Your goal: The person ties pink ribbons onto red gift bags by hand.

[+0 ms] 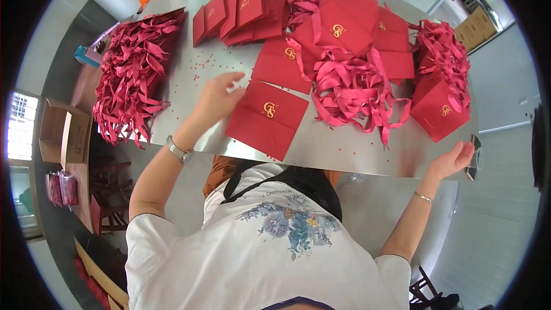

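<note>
We look from head height, through the left one of two fisheye cameras worn side by side, steeply down and forward. Nearest to us is the white shirt (258, 270), large at the bottom; the left hand (218, 100) and right hand (452, 161) lie farther off, over and beside the metal table (321, 152), whose near edge crosses our middle. Our view is upright and unmirrored, wide enough to take in the window (23, 129) at left and the pale wall (511, 149) at right, bending lines toward the dark rim.

Paper bags (267, 119) look matt, cloth ribbons (347, 89) satiny, the metal tabletop (321, 148) glossy.
</note>
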`<state>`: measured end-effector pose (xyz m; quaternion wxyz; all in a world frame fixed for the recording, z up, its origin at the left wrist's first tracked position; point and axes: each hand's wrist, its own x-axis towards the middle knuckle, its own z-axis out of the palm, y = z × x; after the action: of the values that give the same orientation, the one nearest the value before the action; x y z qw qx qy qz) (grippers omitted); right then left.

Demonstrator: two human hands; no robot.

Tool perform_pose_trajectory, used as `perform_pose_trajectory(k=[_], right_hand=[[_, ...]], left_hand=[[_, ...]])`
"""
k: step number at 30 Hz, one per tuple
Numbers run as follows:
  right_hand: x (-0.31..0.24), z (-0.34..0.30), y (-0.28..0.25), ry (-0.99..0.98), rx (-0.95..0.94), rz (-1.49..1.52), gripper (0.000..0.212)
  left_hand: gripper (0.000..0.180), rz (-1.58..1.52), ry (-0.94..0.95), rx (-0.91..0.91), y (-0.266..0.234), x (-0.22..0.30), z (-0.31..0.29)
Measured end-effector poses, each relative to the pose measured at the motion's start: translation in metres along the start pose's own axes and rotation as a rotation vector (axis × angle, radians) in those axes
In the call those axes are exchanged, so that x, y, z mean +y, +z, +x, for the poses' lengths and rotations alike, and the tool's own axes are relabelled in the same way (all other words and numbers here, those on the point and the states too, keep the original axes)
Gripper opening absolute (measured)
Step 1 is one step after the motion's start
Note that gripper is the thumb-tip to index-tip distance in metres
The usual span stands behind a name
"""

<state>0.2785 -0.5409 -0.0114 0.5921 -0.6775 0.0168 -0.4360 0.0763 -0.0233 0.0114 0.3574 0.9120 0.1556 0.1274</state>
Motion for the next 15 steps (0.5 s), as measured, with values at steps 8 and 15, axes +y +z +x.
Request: perform_pose_trajectory(k=[8, 15], right_hand=[[-0.128, -0.142, 0.076, -0.410, -1.065, -0.119, 0.028], [-0.131, -0.187, 0.124, -0.501, -1.211, -0.350, 0.020]], left_hand=[[0.036, 0.139, 0.362, -0.034, 0.009, 0.011, -0.015], [0.045, 0.157, 0.534, -0.201, 0.004, 0.014, -0.016]])
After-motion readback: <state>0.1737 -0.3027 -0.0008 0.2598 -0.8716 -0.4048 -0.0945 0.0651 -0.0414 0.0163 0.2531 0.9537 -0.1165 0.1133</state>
